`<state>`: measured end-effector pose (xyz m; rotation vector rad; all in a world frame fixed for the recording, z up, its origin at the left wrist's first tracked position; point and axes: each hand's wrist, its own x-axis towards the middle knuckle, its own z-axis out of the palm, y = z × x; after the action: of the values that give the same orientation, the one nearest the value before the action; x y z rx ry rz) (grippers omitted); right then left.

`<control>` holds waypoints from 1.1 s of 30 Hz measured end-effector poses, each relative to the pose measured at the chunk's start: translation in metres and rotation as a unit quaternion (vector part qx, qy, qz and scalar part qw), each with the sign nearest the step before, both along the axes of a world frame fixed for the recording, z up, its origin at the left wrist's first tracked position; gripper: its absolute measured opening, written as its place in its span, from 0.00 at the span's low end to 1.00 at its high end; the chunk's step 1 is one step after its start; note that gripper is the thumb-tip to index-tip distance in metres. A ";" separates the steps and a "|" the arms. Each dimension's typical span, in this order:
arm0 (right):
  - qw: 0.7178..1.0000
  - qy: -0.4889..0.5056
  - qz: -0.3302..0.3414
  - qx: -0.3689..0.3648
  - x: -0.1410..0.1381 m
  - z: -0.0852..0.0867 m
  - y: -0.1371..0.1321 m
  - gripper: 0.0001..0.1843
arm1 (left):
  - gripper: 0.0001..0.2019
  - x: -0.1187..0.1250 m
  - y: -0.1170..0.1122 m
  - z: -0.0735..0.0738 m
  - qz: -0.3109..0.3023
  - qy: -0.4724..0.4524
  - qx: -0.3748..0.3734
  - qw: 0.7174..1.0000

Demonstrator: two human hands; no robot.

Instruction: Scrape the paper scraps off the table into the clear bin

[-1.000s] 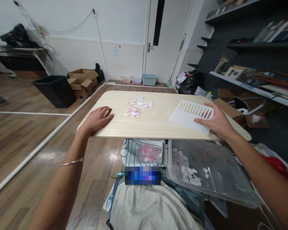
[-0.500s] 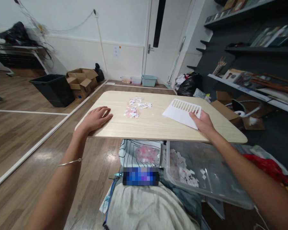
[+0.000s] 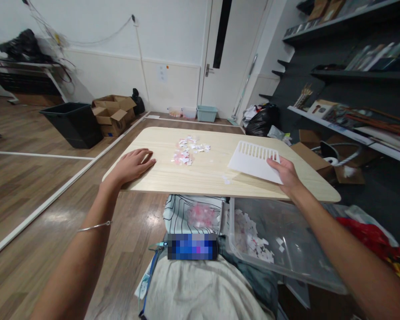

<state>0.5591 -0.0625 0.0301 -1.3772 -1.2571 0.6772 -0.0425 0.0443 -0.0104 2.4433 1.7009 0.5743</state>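
Observation:
My right hand (image 3: 284,172) grips a flat white panel with a row of slots (image 3: 255,165) by its right end, thumb on top. The panel is tilted over the right half of the pale wooden table (image 3: 173,180). A few white scraps (image 3: 226,179) lie at the table's front, left of the panel's lower edge. My left hand (image 3: 135,164) rests on the table's left side, fingers loosely stretched out, holding nothing. Between the hands, toward the middle, sits a loose heap of small white and pink paper-like pieces (image 3: 183,156).
Below the table's front edge, a clear plastic bin (image 3: 306,249) holds white pieces. Beside it, pink pieces (image 3: 202,215) lie on striped cloth. A blurred-out screen (image 3: 192,247) is on my lap. A black bin (image 3: 72,125) and cardboard boxes (image 3: 115,113) stand at the left; shelves line the right.
The slotted panel in my right hand has shifted slightly right and nearer, with its tilt changed. White scraps now show near the table's front edge. My left hand stays in place.

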 end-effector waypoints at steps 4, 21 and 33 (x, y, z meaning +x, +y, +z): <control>1.000 -0.019 0.008 0.004 -0.001 -0.002 0.002 0.35 | 0.35 0.000 0.000 0.001 0.001 0.005 -0.002 1.000; 0.999 0.003 0.022 -0.029 0.010 -0.005 -0.002 0.31 | 0.41 -0.004 0.003 -0.003 0.010 0.018 -0.004 1.000; 0.999 0.025 0.019 -0.019 0.018 -0.003 -0.010 0.29 | 0.36 -0.005 0.005 -0.006 0.003 0.021 0.000 1.000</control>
<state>0.5771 -0.0724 0.0270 -1.3624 -1.2399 0.7611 -0.0476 0.0496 -0.0161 2.4675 1.7247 0.5287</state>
